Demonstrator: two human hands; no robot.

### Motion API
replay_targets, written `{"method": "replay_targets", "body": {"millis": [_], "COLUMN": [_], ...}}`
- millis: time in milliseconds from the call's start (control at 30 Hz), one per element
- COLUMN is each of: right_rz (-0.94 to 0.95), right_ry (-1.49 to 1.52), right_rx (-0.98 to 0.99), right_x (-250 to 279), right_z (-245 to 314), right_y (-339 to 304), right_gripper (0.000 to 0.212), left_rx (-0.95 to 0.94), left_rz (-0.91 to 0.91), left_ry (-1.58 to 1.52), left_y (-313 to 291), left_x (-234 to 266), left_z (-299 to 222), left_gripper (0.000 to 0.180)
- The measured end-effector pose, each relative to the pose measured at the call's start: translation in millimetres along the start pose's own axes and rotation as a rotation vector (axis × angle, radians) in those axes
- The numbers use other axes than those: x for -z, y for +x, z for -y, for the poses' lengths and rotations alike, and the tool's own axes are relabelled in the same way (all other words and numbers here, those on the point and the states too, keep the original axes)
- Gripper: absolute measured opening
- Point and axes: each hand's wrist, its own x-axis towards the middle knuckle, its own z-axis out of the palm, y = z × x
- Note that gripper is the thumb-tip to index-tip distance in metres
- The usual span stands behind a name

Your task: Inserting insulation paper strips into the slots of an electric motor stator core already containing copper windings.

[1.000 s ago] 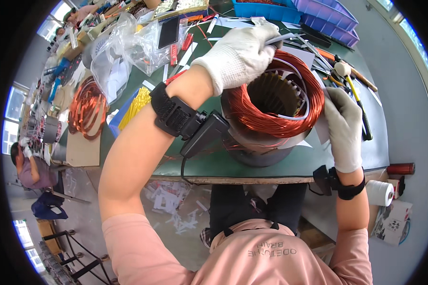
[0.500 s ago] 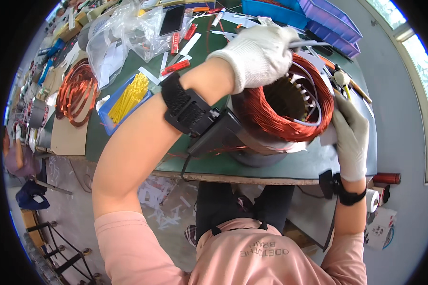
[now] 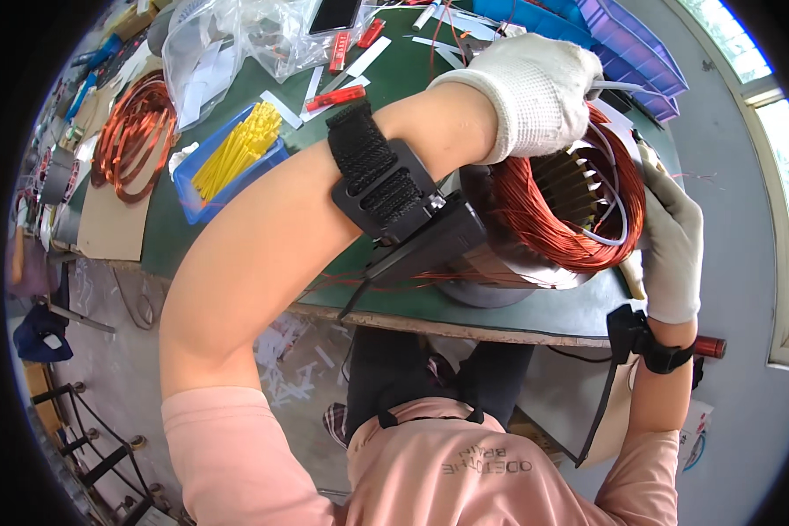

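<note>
Your gloved left hand (image 3: 543,98) grips a pale tube (image 3: 618,87) above the red copper winding (image 3: 579,250), which crowns a dark metal cylinder (image 3: 491,259) tilted on the green table (image 3: 171,232). Your gloved right hand (image 3: 675,241) is against the winding's right side. Left of your left forearm, a blue tray (image 3: 187,195) holds yellow sticks (image 3: 238,156), near a loose copper coil (image 3: 118,131).

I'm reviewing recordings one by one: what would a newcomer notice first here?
The thick ring of red wire right of centre stands out first, with the gloved left hand at its far side and the right hand at its right. Next come yellow strips in the blue tray further left.
</note>
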Motion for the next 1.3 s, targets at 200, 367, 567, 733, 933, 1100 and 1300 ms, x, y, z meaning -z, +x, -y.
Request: {"method": "replay_targets", "body": {"millis": [200, 367, 567, 733, 933, 1100, 1300], "right_rz": [-0.133, -0.105, -0.212, -0.042, 0.029, -0.065, 0.172], "right_ry": [0.044, -0.032, -0.248, -0.289, -0.383, -0.520, -0.360], "right_rx": [0.064, 0.120, 0.170, 0.210, 0.413, 0.397, 0.434], "right_x": [-1.7, 1.9, -8.9, -1.1, 8.4, 6.6, 10.2], "right_z": [-2.1, -5.1, -3.8, -2.5, 5.8, -6.2, 10.8], "right_y": [-4.6, 1.1, -6.8, 3.8, 20.2, 17.4, 42.2], "right_gripper": [0.035, 0.033, 0.030, 0.035, 0.032, 0.032, 0.033], "left_rx": [-0.018, -0.068, -0.074, -0.050, -0.155, 0.130, -0.298], "left_rz": [0.070, -0.029, 0.009, -0.065, -0.002, 0.262, 0.013], "left_ry": [0.034, 0.054, -0.021, -0.028, -0.209, -0.459, -0.448], "left_y": [2.9, -2.1, 3.5, -3.9, 1.9, -8.5, -4.7], "left_x": [3.6, -2.5, -0.7, -3.7, 3.7, 31.2, 11.9], "left_z": [-7.1, 0.4, -1.6, 4.5, 4.4, -14.4, -1.6], "left_gripper": [0.028, 0.027, 0.026, 0.025, 0.026, 0.032, 0.027]}}
